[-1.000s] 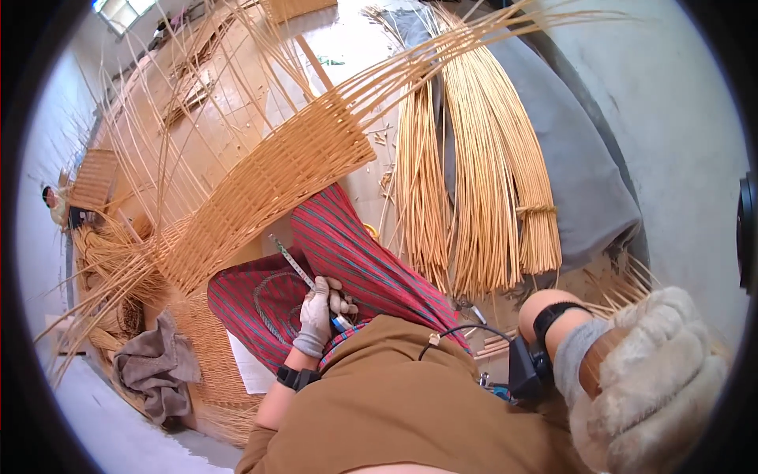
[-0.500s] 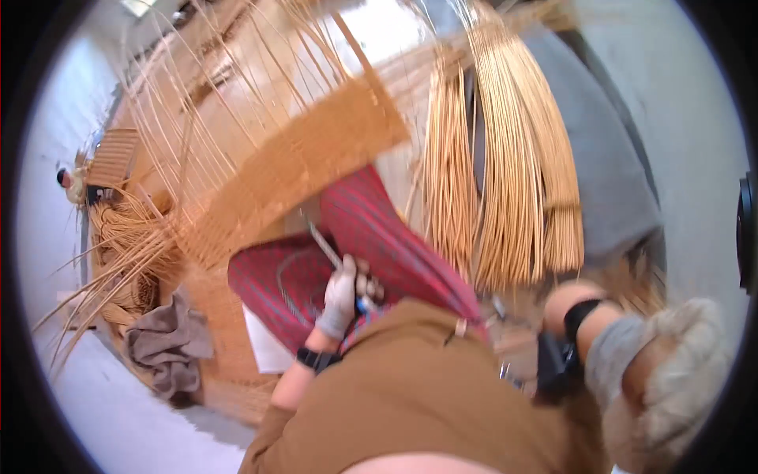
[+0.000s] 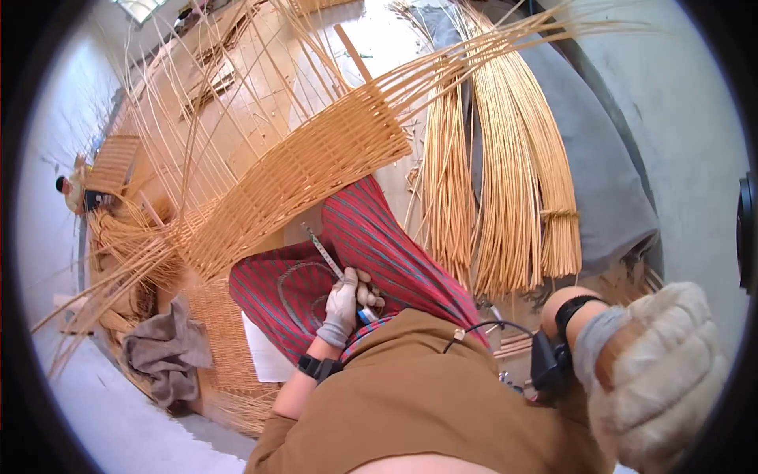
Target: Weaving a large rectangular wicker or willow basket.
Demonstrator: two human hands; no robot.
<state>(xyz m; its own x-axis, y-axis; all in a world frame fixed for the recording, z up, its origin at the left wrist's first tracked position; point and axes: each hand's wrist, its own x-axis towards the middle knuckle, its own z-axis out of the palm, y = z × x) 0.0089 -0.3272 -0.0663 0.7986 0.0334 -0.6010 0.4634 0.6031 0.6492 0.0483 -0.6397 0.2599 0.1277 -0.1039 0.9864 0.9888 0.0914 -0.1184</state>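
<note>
My left hand (image 3: 343, 299), in a pale glove, is closed over my lap and grips a tape measure. Its short white blade (image 3: 322, 251) sticks out forward past the thumb, and a blue and white part (image 3: 368, 316) shows under the fingers. Ahead of it, a curved woven wicker panel (image 3: 300, 170) lies slanted across my knees, with long loose strands rising from its far edge. My right hand (image 3: 659, 371), gloved too, is lifted close at the lower right, away from the panel. Its fingers are curled in, and whatever they may hold is hidden.
Long bundles of wicker rods (image 3: 513, 158) lie at the right on a grey cloth (image 3: 608, 174). At the left are a crumpled grey-brown cloth (image 3: 167, 347) and heaped strands (image 3: 130, 245). A black device (image 3: 549, 359) with a cable sits beside my right arm. Another person (image 3: 75, 189) is far left.
The right hand has turned slightly and shows more of its curled fingers. My left hand and the tape measure stay nearly in place, as does the wicker panel.
</note>
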